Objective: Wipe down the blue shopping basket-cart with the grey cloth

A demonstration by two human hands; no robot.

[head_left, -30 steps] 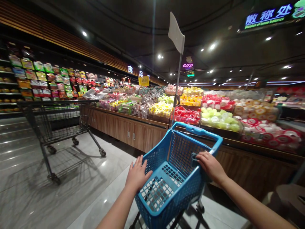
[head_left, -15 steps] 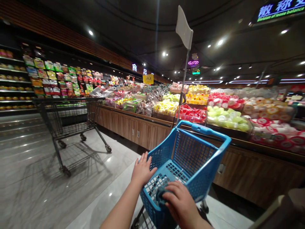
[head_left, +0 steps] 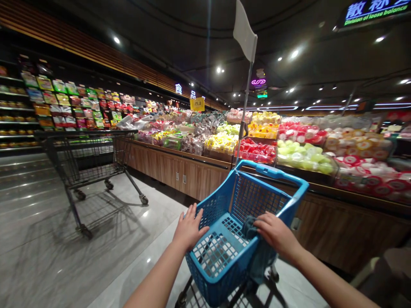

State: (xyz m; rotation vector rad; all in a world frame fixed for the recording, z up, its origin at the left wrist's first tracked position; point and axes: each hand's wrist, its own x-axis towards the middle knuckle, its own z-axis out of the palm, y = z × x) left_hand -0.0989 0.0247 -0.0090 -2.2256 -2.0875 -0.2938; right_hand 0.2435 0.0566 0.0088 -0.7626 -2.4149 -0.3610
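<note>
A small blue plastic shopping cart (head_left: 224,278) stands in front of me, with a white flag (head_left: 244,31) on a thin pole rising from its front. My left hand (head_left: 189,229) rests on the cart's left rim, fingers closed over the edge. My right hand (head_left: 276,233) presses a dark teal cloth (head_left: 249,226) against the right rim, fingers closed on it; part of the cloth hangs down the cart's outer side.
A dark metal shopping cart (head_left: 86,158) stands on the glossy grey floor to the left. A long wooden counter (head_left: 180,173) with bins of wrapped sweets (head_left: 300,156) runs along the right. Shelves of packaged goods (head_left: 64,107) line the far left wall.
My right hand with the cloth went from the far right rim to the near rim, then back up along the right rim. My left hand stayed on the left rim.
</note>
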